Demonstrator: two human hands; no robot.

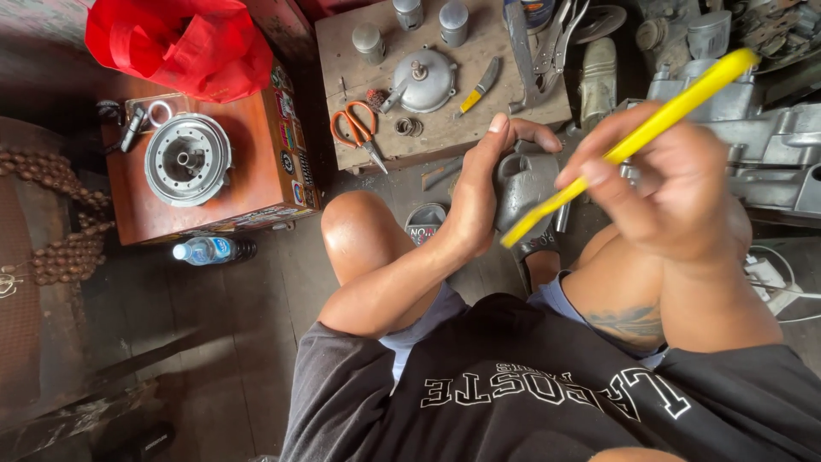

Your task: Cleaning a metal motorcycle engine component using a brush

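The left hand (479,192) wraps a grey metal casing (523,190) held above the lap, between the knees: the thumb lies along the near side, the fingers (534,133) curl over the far top edge and are clamped on it. The right hand (663,197) holds a long yellow tool (633,141) slantwise, its fingers (599,162) closed tight around the middle of the handle; the lower tip touches the casing's right edge, and the upper end points toward the engine parts (753,145) at the right.

Beyond the hands stands a low wooden counter (342,51). Near its front left corner lie orange-handled scissors (355,128); a domed metal cover (423,79) sits near the middle, and locking pliers (552,47) lie toward its right edge. To the left, a red box (256,180) carries a round finned metal part (186,158), and a plastic water bottle (205,250) lies on the floor just before it.
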